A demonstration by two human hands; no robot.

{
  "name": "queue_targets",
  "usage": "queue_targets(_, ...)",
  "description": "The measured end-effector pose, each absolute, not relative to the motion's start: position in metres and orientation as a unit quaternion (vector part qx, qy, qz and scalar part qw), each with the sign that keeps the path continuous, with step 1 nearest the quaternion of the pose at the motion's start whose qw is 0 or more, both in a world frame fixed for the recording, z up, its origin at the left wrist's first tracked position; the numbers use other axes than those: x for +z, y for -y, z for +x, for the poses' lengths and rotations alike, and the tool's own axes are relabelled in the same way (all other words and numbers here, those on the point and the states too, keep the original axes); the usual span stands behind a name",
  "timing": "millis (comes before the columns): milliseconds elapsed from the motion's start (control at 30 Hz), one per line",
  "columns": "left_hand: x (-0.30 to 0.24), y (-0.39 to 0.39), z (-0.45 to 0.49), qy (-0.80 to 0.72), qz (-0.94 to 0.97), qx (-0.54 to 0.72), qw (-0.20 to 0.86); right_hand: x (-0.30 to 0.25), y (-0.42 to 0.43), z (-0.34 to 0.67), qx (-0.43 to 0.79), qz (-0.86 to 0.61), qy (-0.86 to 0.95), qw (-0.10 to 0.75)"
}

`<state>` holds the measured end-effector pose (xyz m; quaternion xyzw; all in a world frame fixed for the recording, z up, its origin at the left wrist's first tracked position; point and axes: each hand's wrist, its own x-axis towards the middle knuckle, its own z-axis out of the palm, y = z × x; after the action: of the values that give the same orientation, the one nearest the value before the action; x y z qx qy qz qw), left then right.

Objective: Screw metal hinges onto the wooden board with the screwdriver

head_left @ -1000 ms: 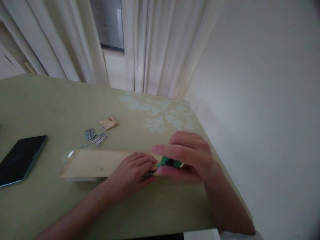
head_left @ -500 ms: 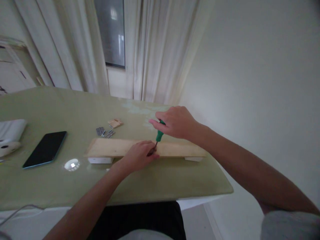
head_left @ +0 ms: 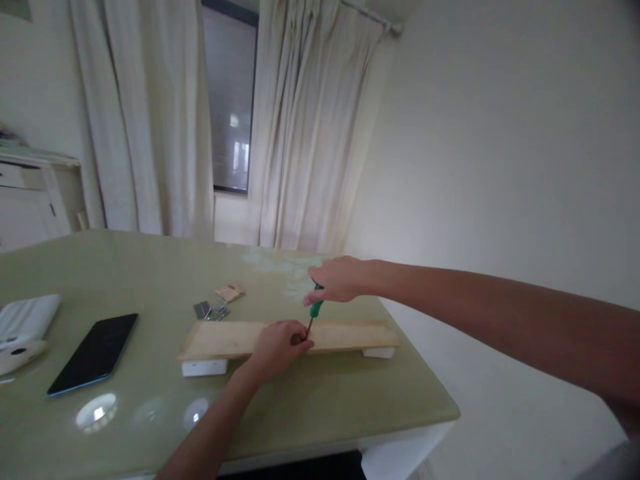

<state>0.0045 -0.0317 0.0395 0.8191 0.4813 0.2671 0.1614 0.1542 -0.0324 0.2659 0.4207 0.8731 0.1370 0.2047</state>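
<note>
A long wooden board [head_left: 225, 339] rests on two white blocks on the green table [head_left: 125, 267]. My right hand [head_left: 339, 280] is closed round the top of a green-handled screwdriver [head_left: 315, 311], which stands nearly upright with its tip on the board. My left hand [head_left: 277, 345] lies on the board at the tip, fingers pinched together round something too small to make out.
Small metal hinges [head_left: 210, 311] and a little wooden piece [head_left: 229, 293] lie just behind the board. A dark phone [head_left: 95, 353] and a white object [head_left: 23, 327] sit at the left. The table's right edge is close to the board's end. Curtains hang behind.
The view has pulled back and risen, so the hands look farther away. The screwdriver went from lying low on the board to standing upright. Both hands stay at the same spot on the board.
</note>
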Motion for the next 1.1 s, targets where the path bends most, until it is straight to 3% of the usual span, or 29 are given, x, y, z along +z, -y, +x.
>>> queue_targets(167,0.041,0.030,0.003,-0.478,0.821,0.259,0.174,0.269,0.030,0.155,0.194,0.220,-0.922,0.251)
queue_targets(300,0.039,0.033,0.000,-0.434,0.838,0.285,0.170,0.253,0.027,0.144,0.167,0.401,-0.863,0.257)
queue_targets(400,0.039,0.033,0.000,-0.427,0.844,0.276,0.172,0.251,0.021,0.141,0.159,0.413,-0.862,0.246)
queue_targets(567,0.039,0.031,0.001,-0.438,0.836,0.270,0.191,0.265,0.013,0.151,0.191,0.067,-0.936,0.287)
queue_targets(600,0.039,0.031,0.001,-0.440,0.834,0.273,0.191,0.266,0.012,0.151,0.182,0.076,-0.935,0.295)
queue_targets(733,0.039,0.032,0.001,-0.450,0.829,0.274,0.189,0.256,0.008,0.142,0.080,0.352,-0.868,0.340)
queue_targets(800,0.039,0.032,0.001,-0.448,0.831,0.274,0.185,0.253,0.007,0.139,0.056,0.397,-0.843,0.357)
queue_targets(867,0.039,0.032,0.001,-0.444,0.833,0.276,0.181,0.255,0.006,0.141,0.083,0.366,-0.863,0.339)
queue_targets(1000,0.038,0.031,0.001,-0.444,0.832,0.275,0.188,0.266,0.008,0.152,0.190,0.125,-0.923,0.311)
queue_targets(1100,0.039,0.031,0.000,-0.451,0.827,0.275,0.194,0.264,0.009,0.151,0.164,0.200,-0.915,0.309)
